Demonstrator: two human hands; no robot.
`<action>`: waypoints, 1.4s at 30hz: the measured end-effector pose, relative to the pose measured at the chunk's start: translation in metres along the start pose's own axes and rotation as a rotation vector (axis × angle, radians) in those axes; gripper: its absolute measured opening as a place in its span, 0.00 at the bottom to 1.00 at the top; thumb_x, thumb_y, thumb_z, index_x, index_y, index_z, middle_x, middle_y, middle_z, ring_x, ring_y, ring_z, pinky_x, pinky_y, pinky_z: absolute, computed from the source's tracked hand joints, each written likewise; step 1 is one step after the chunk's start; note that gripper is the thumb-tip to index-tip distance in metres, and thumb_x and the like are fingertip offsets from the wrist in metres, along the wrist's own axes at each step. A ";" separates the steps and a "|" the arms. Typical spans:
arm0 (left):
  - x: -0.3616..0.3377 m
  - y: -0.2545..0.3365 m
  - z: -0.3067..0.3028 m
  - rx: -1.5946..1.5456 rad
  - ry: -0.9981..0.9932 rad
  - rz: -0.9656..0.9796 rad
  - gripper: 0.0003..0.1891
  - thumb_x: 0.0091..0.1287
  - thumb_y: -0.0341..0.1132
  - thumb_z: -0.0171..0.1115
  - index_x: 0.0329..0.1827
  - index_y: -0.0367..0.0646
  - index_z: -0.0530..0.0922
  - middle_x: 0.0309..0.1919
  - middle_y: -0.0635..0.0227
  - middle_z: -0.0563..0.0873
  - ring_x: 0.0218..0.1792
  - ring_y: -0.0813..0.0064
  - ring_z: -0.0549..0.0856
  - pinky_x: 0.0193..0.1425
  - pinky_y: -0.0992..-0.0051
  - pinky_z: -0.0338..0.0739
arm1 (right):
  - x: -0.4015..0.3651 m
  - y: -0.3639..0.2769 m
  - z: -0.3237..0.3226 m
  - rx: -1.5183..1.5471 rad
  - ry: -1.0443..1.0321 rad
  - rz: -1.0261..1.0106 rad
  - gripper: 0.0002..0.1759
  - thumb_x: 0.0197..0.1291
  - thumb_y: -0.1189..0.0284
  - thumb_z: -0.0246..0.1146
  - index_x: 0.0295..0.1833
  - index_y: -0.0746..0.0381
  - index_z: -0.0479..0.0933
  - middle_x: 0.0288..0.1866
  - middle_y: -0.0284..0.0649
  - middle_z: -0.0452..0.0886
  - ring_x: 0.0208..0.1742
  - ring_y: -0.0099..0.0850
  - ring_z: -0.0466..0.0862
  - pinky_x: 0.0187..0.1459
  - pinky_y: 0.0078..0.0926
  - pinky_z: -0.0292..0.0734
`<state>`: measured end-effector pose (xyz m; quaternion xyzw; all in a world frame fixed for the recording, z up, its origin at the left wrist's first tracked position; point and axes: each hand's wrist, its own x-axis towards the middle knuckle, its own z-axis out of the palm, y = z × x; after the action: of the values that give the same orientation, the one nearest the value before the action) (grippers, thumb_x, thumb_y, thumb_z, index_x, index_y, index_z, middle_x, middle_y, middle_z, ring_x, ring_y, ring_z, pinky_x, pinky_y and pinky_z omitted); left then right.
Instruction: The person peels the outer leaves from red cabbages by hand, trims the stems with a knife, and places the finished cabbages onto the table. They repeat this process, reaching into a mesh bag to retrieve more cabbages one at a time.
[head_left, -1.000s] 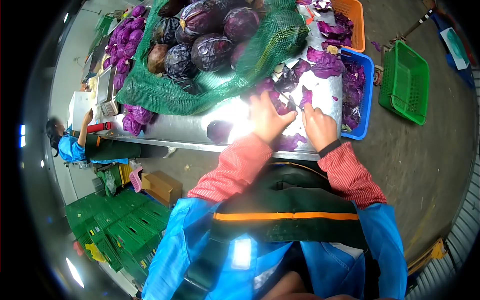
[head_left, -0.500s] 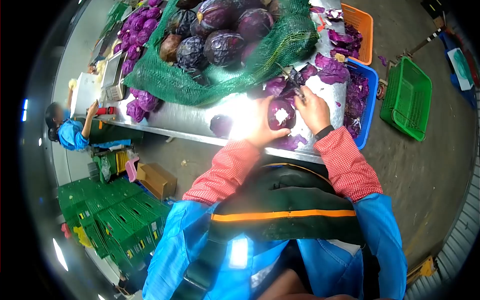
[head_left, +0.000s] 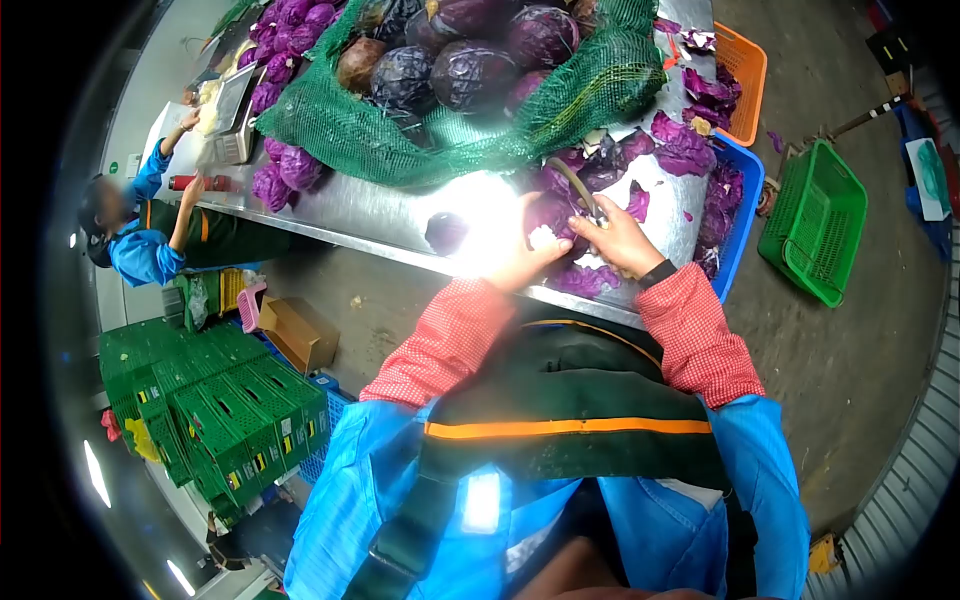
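My left hand (head_left: 512,258) is wrapped round the side of a red cabbage (head_left: 547,212), its pale cut base turned toward me near my thumb. In my right hand (head_left: 622,241) is a knife (head_left: 573,181) with a curved blade, which reaches up along the cabbage's far right side. My right thumb is at the cabbage's edge. Torn purple leaves (head_left: 588,280) lie on the steel table (head_left: 385,232) just below the cabbage. A small dark purple piece (head_left: 445,232) lies to the left of my left hand. Bright glare washes out part of that hand.
A green net bag (head_left: 350,135) full of dark cabbages (head_left: 475,75) spreads over the table. Peeled cabbages (head_left: 298,168) are heaped at left. Blue (head_left: 742,220) and orange (head_left: 745,80) crates of leaves stand at right, near a green crate (head_left: 815,225). A co-worker (head_left: 145,235) stands at far left.
The cabbage has turned in my left hand, its cut base now lower and partly covered. My right hand has shifted left against it, and the blade has swung. The co-worker's arms have moved.
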<state>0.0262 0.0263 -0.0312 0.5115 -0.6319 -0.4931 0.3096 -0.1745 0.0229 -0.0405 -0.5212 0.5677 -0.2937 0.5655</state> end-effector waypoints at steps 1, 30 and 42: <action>0.000 -0.005 0.001 -0.070 -0.001 0.013 0.45 0.54 0.42 0.76 0.72 0.37 0.61 0.63 0.53 0.69 0.66 0.60 0.71 0.72 0.63 0.65 | 0.001 0.000 -0.001 0.081 -0.040 0.046 0.30 0.65 0.53 0.63 0.63 0.63 0.69 0.22 0.39 0.79 0.21 0.35 0.81 0.28 0.35 0.75; -0.015 -0.017 -0.016 0.223 -0.124 0.112 0.63 0.43 0.36 0.80 0.80 0.38 0.43 0.65 0.53 0.73 0.65 0.63 0.75 0.71 0.68 0.68 | -0.015 -0.025 0.018 -0.705 0.291 -0.516 0.09 0.61 0.69 0.64 0.43 0.59 0.74 0.34 0.43 0.82 0.32 0.43 0.84 0.31 0.38 0.80; -0.018 0.010 -0.003 -0.805 0.165 -0.479 0.29 0.70 0.39 0.62 0.73 0.46 0.64 0.61 0.57 0.75 0.54 0.67 0.80 0.51 0.72 0.82 | 0.005 0.043 -0.031 -0.823 0.490 -0.040 0.12 0.65 0.66 0.61 0.41 0.65 0.72 0.31 0.56 0.82 0.31 0.54 0.83 0.31 0.51 0.76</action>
<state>0.0304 0.0426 -0.0193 0.5196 -0.2282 -0.7139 0.4102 -0.2143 0.0228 -0.0761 -0.6281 0.7433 -0.1694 0.1558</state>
